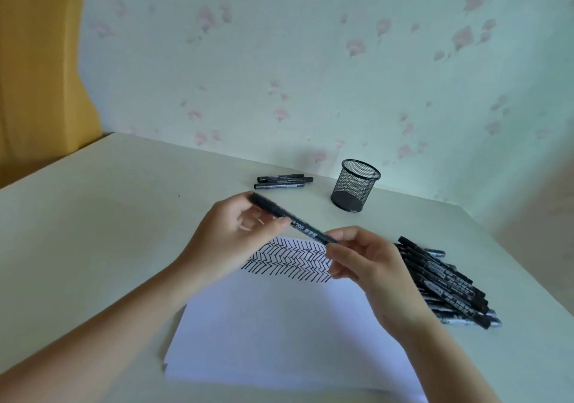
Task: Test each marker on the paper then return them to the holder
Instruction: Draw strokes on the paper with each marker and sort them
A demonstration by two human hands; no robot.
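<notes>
A black marker [302,228] hangs slanted above the white paper [279,325], held at both ends. My left hand [230,234] grips its upper left end and my right hand [363,262] pinches its lower right end. Rows of short black test strokes [289,261] cover the paper's far part. A pile of several black markers [447,284] lies to the right of the paper. Three more markers [282,182] lie side by side near the wall. The black mesh holder [355,185] stands upright at the back and looks empty.
The white table [93,231] meets a flowered wall at the back. An orange curtain [37,76] hangs at the far left. The table's right edge runs close behind the marker pile.
</notes>
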